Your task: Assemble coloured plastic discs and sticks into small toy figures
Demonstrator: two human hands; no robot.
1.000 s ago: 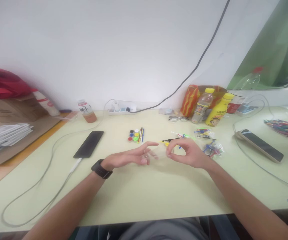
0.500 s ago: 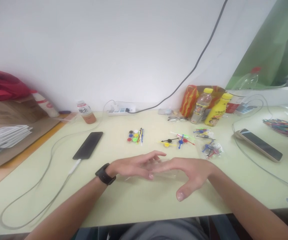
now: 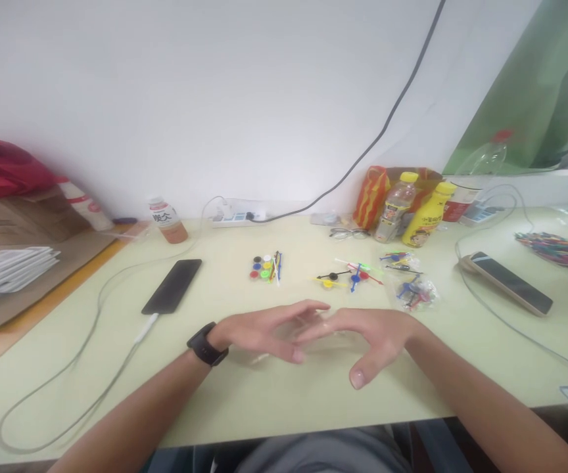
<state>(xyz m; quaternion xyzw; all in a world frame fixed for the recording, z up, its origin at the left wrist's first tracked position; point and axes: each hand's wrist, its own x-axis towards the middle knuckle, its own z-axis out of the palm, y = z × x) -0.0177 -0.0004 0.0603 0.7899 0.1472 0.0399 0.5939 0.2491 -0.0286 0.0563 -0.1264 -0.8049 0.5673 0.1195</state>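
Over the front middle of the table, my left hand [image 3: 269, 335], with a black watch on its wrist, has its fingers stretched out and its thumb apart. My right hand [image 3: 375, 335] faces it, thumb spread well away and fingers reaching across to the left fingers. Beneath and between them shows a clear, see-through plastic film [image 3: 331, 343], perhaps a bag; its edges are hard to make out. Beyond the hands lie several assembled arrow spinners [image 3: 356, 278]. Left of these are small coloured round discs [image 3: 258, 267] and a bunch of loose arrow pointers [image 3: 277, 266].
Bagged spinners [image 3: 417, 292] lie at right, near a phone [image 3: 511, 282] and a heap of coloured pointers [image 3: 560, 253]. A black phone [image 3: 172, 287] with a cable [image 3: 99, 305] lies left. Bottles [image 3: 426, 217], glasses [image 3: 348, 233] and a power strip [image 3: 238, 217] line the wall.
Both hands stay almost in place, with only slight shifts of the fingers and of the clear film between them. The whole view has moved a little.
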